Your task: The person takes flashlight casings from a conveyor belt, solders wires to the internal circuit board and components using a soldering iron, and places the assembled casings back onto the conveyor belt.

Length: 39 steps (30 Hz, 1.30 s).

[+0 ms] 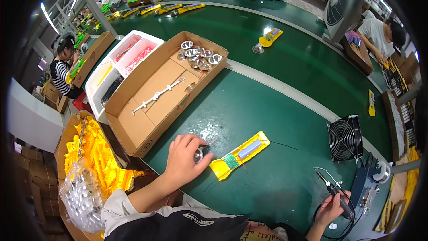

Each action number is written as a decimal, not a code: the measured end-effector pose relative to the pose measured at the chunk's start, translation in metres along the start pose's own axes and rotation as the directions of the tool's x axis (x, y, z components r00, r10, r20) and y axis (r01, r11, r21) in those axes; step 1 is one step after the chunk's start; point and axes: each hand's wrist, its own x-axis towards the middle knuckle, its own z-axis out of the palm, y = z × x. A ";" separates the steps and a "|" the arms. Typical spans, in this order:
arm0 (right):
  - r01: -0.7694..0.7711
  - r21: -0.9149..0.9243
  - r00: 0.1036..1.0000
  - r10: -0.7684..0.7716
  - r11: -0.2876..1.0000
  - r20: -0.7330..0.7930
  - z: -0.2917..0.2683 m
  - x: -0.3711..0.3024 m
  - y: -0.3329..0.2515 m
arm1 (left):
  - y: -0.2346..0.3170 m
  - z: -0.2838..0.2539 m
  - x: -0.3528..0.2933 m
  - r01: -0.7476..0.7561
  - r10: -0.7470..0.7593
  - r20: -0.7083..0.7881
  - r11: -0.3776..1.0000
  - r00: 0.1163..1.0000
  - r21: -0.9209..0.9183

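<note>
Right hand (332, 209) wrapped on soldering iron (333, 191) | left hand (183, 158) pinching reflector cup (199, 155) (silvery)

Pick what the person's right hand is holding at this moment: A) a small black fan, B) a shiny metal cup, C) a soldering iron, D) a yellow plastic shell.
C: the right hand grips a soldering iron by its dark handle, tip pointing up and left, while the left hand rests on a small shiny part beside the yellow shell.
</note>
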 end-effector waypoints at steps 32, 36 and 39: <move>-0.180 -0.033 0.981 0.182 0.983 0.073 0.035 -0.005 0.002 | 0.005 0.035 -0.021 0.177 -0.266 -0.178 0.898 0.948 -0.402; -0.227 0.050 0.968 0.220 0.973 0.122 0.049 -0.010 -0.005 | 0.013 0.035 -0.020 0.195 -0.262 -0.149 0.913 0.953 -0.357; -0.282 0.103 0.948 0.260 0.954 0.184 0.049 -0.014 -0.007 | 0.012 0.034 -0.021 0.172 -0.221 -0.127 0.934 0.967 -0.314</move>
